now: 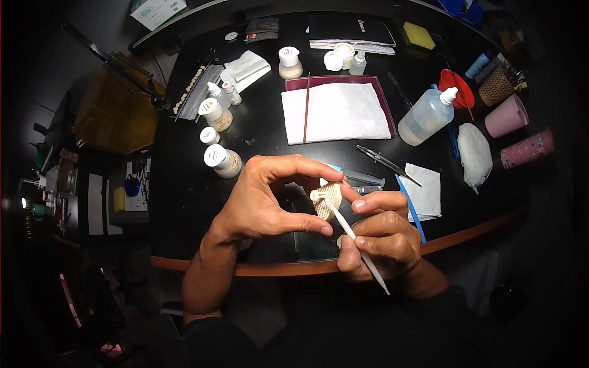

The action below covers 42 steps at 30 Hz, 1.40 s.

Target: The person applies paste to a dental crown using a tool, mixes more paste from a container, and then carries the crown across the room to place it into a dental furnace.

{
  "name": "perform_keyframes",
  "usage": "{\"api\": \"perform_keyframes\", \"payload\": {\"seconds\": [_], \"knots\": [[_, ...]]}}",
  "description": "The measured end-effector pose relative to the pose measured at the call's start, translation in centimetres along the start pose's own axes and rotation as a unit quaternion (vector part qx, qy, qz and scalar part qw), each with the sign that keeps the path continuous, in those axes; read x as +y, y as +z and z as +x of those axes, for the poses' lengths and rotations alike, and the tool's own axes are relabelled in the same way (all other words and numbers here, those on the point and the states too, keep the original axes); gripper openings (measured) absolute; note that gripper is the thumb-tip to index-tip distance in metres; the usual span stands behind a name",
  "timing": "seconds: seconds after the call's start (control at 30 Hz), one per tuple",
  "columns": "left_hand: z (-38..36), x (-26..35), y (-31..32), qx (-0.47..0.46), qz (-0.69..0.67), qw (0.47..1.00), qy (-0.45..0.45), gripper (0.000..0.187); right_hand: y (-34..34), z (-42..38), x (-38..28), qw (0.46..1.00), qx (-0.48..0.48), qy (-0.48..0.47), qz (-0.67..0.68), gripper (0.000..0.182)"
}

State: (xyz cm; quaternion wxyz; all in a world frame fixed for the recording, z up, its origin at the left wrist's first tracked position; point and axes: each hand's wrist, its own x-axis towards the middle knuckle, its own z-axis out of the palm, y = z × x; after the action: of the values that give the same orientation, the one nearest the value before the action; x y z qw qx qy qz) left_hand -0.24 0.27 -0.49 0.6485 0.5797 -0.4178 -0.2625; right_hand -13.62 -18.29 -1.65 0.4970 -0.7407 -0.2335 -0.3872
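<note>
My left hand [264, 196] curves around a small cream honeycomb-textured block [332, 195], gripping it between index fingertip and thumb. On the block's left side sits a small pale tooth-like piece [317, 195]. My right hand [386, 236] pinches a slim white stick [368, 260] with pointed ends, and its upper tip meets the block's lower edge. The right index fingertip lies close to the block's right side. Behind the hands, a clear syringe [365, 178] is partly hidden by the fingers.
Lidded jars [222, 161] stand left of my hands. A red-brown brush [307, 110] rests on a white pad [343, 113]. At right are tweezers [386, 164], a folded tissue [423, 190], a squeeze bottle [427, 116], a red bowl [457, 89] and a pink cup [506, 116].
</note>
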Motion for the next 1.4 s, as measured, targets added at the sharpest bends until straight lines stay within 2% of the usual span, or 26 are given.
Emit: {"api": "perform_keyframes", "payload": {"seconds": [0.77, 0.87, 0.97, 1.4], "knots": [[-0.10, 0.29, -0.02, -0.002, 0.017, 1.000, -0.014, 0.070, 0.15, 0.10, 0.14, 1.000, 0.011, -0.004, -0.009, 0.026], [0.02, -0.17, 0.45, 0.029, 0.016, 0.999, 0.011, 0.065, 0.16, 0.22, 0.12, 1.000, 0.011, -0.002, -0.013, 0.026], [-0.19, 0.41, -0.15, -0.005, 0.038, 0.999, -0.031, 0.072, 0.15, 0.27, 0.16, 1.000, 0.011, -0.003, -0.011, 0.026], [-0.04, 0.43, -0.33, -0.015, 0.069, 0.997, -0.033, 0.071, 0.01, 0.34, 0.16, 1.000, 0.001, -0.001, -0.002, 0.027]]}}
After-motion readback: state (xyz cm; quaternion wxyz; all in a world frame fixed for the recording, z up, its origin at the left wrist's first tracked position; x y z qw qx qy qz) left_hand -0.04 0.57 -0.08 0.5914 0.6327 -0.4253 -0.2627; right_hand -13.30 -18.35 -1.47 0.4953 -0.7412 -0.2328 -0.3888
